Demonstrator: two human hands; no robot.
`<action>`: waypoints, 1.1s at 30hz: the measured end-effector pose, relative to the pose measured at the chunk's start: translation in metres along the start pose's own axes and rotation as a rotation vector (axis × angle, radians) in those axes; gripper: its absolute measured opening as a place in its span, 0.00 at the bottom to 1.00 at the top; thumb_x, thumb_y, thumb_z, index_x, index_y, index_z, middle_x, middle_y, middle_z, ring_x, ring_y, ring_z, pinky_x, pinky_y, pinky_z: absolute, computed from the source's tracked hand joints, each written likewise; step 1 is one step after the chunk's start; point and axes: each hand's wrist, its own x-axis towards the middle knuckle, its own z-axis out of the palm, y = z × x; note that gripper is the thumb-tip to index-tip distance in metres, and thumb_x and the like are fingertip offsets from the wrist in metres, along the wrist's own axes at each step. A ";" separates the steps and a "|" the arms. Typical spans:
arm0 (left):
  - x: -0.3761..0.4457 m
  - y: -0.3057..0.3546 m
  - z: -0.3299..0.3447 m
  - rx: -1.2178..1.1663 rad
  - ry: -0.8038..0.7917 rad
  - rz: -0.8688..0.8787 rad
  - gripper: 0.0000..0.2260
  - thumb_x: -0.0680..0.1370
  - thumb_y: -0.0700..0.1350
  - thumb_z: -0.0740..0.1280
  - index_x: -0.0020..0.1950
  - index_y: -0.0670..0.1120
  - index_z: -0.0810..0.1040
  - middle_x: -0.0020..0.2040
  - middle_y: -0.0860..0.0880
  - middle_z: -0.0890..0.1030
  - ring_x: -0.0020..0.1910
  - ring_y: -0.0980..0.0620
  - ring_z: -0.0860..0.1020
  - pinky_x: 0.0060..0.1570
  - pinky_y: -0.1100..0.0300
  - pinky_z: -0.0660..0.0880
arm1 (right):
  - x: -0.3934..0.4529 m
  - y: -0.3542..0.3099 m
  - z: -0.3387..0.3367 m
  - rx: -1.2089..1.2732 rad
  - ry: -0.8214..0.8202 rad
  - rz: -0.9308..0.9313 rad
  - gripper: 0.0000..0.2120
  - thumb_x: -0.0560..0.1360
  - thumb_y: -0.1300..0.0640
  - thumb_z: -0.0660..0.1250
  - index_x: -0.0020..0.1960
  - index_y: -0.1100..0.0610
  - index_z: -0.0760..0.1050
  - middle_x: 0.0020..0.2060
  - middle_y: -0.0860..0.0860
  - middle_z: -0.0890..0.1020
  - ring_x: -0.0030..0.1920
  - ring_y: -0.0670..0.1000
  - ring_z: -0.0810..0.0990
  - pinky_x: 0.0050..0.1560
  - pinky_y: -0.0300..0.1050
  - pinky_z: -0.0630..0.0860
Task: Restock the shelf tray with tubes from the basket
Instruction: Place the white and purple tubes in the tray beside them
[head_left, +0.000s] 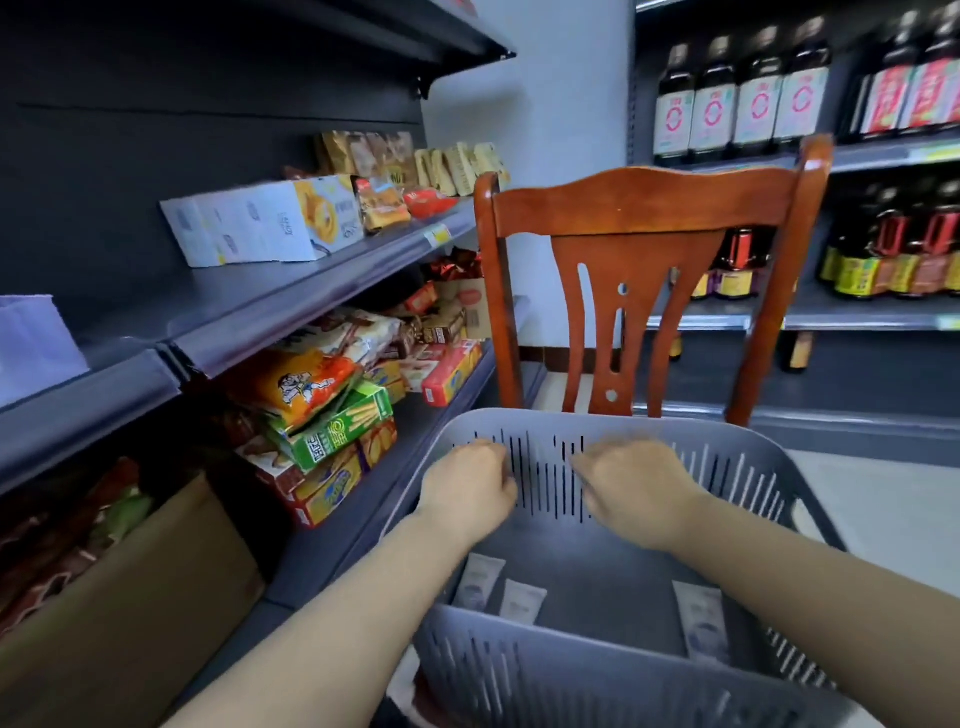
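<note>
Left hand (470, 486) and right hand (636, 486) reach into the grey slotted plastic basket (748, 467) – fingers curled, grasping nothing visible, blurred. Three white squeeze tubes (522, 600) lie on its floor – brown wooden chair (644, 208) behind.

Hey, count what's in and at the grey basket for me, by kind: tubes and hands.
White squeeze tubes lying in the grey slotted plastic basket: 3 visible, one, a second, a third.
Bare hands above the basket's far end, holding nothing I can see: 2, left hand, right hand.
Total: 5
</note>
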 end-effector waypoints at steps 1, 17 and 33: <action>0.007 0.000 0.005 -0.030 -0.021 -0.005 0.08 0.76 0.44 0.60 0.51 0.45 0.77 0.53 0.46 0.78 0.52 0.45 0.78 0.48 0.54 0.76 | 0.002 0.000 0.008 0.042 -0.028 0.024 0.06 0.77 0.58 0.55 0.49 0.55 0.70 0.45 0.52 0.78 0.43 0.53 0.74 0.38 0.44 0.65; 0.081 -0.022 0.122 -0.046 -0.589 -0.106 0.12 0.76 0.39 0.62 0.56 0.37 0.79 0.56 0.41 0.79 0.54 0.44 0.78 0.46 0.58 0.73 | 0.029 -0.042 0.143 0.934 -0.626 0.480 0.06 0.74 0.56 0.66 0.40 0.55 0.71 0.38 0.52 0.75 0.40 0.49 0.73 0.32 0.37 0.67; 0.077 -0.036 0.124 0.005 -1.058 -0.491 0.22 0.81 0.44 0.56 0.73 0.35 0.57 0.66 0.36 0.72 0.60 0.41 0.75 0.59 0.46 0.74 | 0.032 -0.074 0.168 1.557 -0.711 1.067 0.07 0.77 0.60 0.64 0.51 0.62 0.70 0.40 0.56 0.75 0.36 0.50 0.73 0.37 0.43 0.73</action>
